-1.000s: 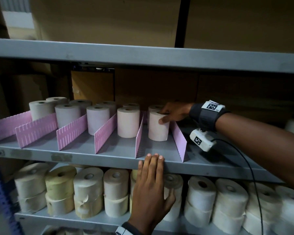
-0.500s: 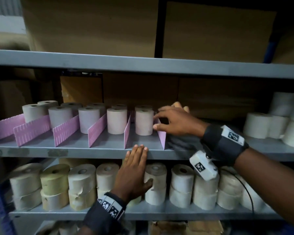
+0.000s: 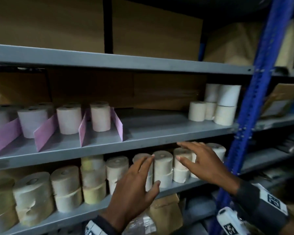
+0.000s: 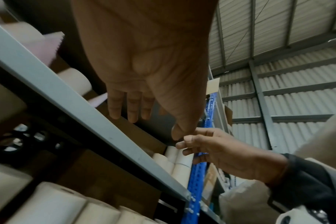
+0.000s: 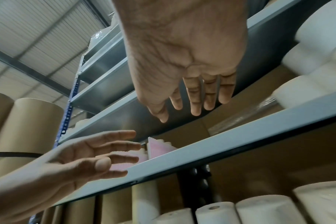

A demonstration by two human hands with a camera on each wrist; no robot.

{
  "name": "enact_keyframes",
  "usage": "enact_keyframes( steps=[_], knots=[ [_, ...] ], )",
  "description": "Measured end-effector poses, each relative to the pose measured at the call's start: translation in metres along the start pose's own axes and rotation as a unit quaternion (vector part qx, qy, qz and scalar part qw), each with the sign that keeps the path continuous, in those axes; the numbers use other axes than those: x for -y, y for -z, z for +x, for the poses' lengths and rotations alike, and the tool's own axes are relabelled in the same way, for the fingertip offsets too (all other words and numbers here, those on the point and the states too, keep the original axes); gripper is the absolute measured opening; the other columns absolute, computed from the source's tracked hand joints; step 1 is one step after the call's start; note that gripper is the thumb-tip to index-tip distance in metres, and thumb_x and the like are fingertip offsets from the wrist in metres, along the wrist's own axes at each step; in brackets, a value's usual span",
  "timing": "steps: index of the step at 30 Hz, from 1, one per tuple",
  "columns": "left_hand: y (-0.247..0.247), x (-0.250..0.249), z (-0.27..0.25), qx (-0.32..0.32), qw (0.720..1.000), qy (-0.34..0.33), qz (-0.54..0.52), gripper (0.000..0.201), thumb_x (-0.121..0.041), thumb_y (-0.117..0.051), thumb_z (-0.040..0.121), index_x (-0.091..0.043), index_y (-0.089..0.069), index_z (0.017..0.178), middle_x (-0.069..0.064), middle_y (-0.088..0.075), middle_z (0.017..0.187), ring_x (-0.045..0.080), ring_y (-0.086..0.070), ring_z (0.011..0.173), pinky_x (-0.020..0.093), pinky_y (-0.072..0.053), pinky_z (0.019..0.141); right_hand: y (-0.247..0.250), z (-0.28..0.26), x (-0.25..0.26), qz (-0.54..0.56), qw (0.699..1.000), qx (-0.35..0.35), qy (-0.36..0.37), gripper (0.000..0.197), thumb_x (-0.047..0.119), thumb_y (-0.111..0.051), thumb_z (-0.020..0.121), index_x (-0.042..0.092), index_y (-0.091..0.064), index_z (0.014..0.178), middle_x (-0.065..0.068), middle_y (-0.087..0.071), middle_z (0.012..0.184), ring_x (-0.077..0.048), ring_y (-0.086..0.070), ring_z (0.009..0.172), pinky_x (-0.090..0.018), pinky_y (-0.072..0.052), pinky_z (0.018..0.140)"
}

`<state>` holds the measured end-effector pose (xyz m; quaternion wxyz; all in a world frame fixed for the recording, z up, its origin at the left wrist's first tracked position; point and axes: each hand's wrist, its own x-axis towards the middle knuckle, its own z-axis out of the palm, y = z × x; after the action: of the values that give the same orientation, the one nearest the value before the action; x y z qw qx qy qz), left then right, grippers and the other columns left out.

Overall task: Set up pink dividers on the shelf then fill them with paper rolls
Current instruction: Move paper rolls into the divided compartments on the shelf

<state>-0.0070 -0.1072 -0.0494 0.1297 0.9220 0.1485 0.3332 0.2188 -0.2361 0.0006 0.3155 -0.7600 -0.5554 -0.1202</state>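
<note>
Both hands hold nothing: the left hand (image 3: 134, 182) has its fingers straight and together, the right hand (image 3: 202, 161) has its fingers spread apart. Both hover before the lower rolls (image 3: 162, 167), just under the grey shelf (image 3: 159, 133) edge. At ten o'clock from the fingers, well apart, thin pink dividers (image 3: 116, 123) stand upright on that shelf, with pale paper rolls (image 3: 100, 118) upright between them.

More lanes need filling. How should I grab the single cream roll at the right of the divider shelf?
Grip the cream roll round its curved side, from the front-left. It stands upright, open shelf to its left, stacked rolls close on its right.
</note>
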Motion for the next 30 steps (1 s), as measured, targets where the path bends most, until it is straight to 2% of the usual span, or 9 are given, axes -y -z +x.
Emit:
enact_keyframes(
  steps=[2,5,8,11,14,17,22,27,30],
  knots=[
    [-0.01,-0.013,0.015,0.0,1.0,-0.017,-0.008,0.067,-0.056,-0.049,0.096,-0.038,-0.026,0.157,-0.019,-0.03,0.159,0.001,-0.034,0.142,0.013,-0.03,0.108,0.008,-0.004,-0.016,0.008,1.0,-0.013,-0.026,0.059,0.063,-0.055,0.078,0.034,-0.063,0.129,0.015,-0.067,0.12,-0.004,-0.058,0.098,-0.022,-0.046,0.08],
    [-0.026,-0.031,0.049,0.01,0.999,-0.029,-0.021,0.062,-0.054,-0.052,0.097,-0.039,-0.032,0.154,-0.022,-0.038,0.154,-0.003,-0.034,0.138,0.004,-0.022,0.102,0.019,-0.004,-0.046,0.011,0.997,-0.048,-0.057,0.06,0.064,-0.055,0.076,0.032,-0.065,0.126,0.013,-0.069,0.117,-0.007,-0.062,0.107,-0.031,-0.05,0.094],
    [-0.041,-0.044,0.091,0.012,0.999,-0.035,-0.034,0.059,-0.054,-0.054,0.096,-0.041,-0.037,0.151,-0.025,-0.044,0.148,-0.005,-0.041,0.133,-0.002,-0.019,0.097,0.031,0.007,-0.077,0.011,0.994,-0.073,-0.085,0.061,0.067,-0.056,0.074,0.033,-0.066,0.125,0.017,-0.068,0.114,-0.003,-0.062,0.108,-0.027,-0.051,0.094],
    [-0.054,-0.053,0.134,0.012,0.998,-0.048,-0.042,0.057,-0.056,-0.056,0.095,-0.042,-0.041,0.148,-0.024,-0.05,0.143,-0.003,-0.047,0.129,0.014,-0.037,0.103,0.042,0.026,-0.111,0.034,0.99,-0.085,-0.108,0.063,0.069,-0.058,0.073,0.038,-0.063,0.127,0.02,-0.067,0.114,0.002,-0.062,0.105,-0.027,-0.052,0.093],
    [-0.064,-0.062,0.182,0.031,0.997,-0.057,-0.029,0.055,-0.056,-0.055,0.096,-0.04,-0.043,0.147,-0.018,-0.052,0.143,0.003,-0.051,0.127,0.023,-0.043,0.103,0.054,0.05,-0.14,0.059,0.987,-0.079,-0.128,0.056,0.061,-0.066,0.077,0.041,-0.06,0.128,0.019,-0.065,0.117,-0.001,-0.061,0.108,-0.022,-0.05,0.089],
    [-0.071,-0.064,0.233,0.103,0.99,-0.072,0.06,0.057,-0.058,-0.051,0.096,-0.038,-0.041,0.148,-0.011,-0.05,0.147,0.013,-0.049,0.133,0.035,-0.044,0.107,0.065,0.077,-0.165,0.065,0.985,-0.08,-0.135,0.045,0.046,-0.072,0.083,0.04,-0.061,0.126,0.014,-0.064,0.117,-0.004,-0.06,0.105,-0.016,-0.045,0.08],
    [-0.074,-0.057,0.321,0.208,0.967,-0.066,0.128,0.058,-0.059,-0.059,0.091,-0.032,-0.05,0.142,-0.001,-0.055,0.143,0.023,-0.052,0.13,0.041,-0.047,0.104,0.078,0.126,-0.199,0.048,0.987,-0.063,-0.137,0.049,0.046,-0.07,0.085,0.034,-0.059,0.131,0.01,-0.064,0.123,-0.007,-0.059,0.104,-0.021,-0.044,0.081],
    [-0.096,-0.033,0.406,0.232,0.972,-0.026,0.016,0.045,-0.04,-0.07,0.093,-0.016,-0.064,0.13,0.0,-0.071,0.117,0.017,-0.065,0.102,0.02,-0.044,0.077,0.072,0.183,-0.225,0.006,0.99,-0.019,-0.137,0.055,0.05,-0.068,0.085,0.032,-0.057,0.135,0.003,-0.061,0.133,-0.011,-0.057,0.113,-0.025,-0.046,0.09],
    [-0.121,-0.01,0.446,0.25,0.965,0.012,-0.082,0.039,-0.025,-0.073,0.094,-0.005,-0.067,0.126,0.0,-0.069,0.115,0.017,-0.065,0.102,0.03,-0.052,0.085,0.07,0.221,-0.235,-0.045,0.99,-0.006,-0.136,0.057,0.05,-0.067,0.085,0.026,-0.057,0.135,-0.001,-0.061,0.134,-0.019,-0.059,0.117,-0.032,-0.049,0.095]
  ],
)
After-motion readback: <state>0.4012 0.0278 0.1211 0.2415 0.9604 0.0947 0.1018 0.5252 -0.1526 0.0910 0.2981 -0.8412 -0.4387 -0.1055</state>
